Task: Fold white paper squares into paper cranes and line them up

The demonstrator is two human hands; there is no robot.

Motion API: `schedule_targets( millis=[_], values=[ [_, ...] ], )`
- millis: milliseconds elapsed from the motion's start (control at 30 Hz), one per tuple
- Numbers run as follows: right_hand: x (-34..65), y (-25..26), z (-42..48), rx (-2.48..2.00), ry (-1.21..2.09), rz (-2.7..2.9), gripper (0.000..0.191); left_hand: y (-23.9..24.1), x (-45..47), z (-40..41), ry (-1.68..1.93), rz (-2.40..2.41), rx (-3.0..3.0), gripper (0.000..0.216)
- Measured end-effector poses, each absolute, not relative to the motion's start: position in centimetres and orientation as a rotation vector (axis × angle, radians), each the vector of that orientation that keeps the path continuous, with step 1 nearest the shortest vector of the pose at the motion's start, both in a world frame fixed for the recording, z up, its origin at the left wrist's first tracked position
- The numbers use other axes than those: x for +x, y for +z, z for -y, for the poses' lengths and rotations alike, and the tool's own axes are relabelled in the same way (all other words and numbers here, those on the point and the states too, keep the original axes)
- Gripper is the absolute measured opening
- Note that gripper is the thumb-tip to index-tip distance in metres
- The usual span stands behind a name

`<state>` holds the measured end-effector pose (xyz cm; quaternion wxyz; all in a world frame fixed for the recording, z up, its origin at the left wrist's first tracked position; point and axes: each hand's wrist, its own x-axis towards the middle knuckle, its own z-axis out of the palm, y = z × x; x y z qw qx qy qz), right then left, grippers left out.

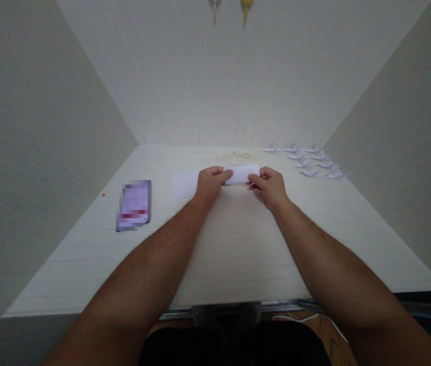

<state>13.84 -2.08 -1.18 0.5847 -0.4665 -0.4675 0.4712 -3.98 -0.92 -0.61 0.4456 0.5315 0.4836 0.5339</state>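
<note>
A small white sheet of paper (241,174), which looks folded, is held between my two hands above the table. My left hand (212,181) pinches its left end with the thumb on top. At the right end, my right hand (269,184) grips it between thumb and fingers. Another piece of white paper (184,184) lies flat on the table beside my left hand and is partly covered by it. Several folded white paper cranes (309,163) stand in a cluster at the back right.
The pale table (246,254) has walls on its left, right and far sides. A blurred-out phone-like object (135,205) lies on the left, near a tiny orange speck (103,194). A brownish worn patch (236,155) marks the back of the tabletop. Two hanging items (246,10) show at the top.
</note>
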Motion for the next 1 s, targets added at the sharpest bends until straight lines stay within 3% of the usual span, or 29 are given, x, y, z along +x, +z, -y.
schedule_targets(
  millis=[167,300,533,1000],
  values=[
    [13.9,-0.8,2.2,-1.057,1.133,1.064,0.036,-0.4,-3.8,1.1,1.349,-1.204,1.283,0.028],
    [14.0,-0.6,2.2,-1.009,1.127,1.099,0.055,-0.3,-3.6,1.3,1.328,-1.192,1.292,0.026],
    [14.2,-0.6,2.7,-1.212,1.040,1.437,0.019,-0.3,-3.8,1.4,1.176,-1.170,1.483,0.022],
    [13.7,-0.3,3.2,-1.271,1.099,1.575,0.015,0.1,-3.7,1.8,1.165,-1.181,1.565,0.016]
  ],
)
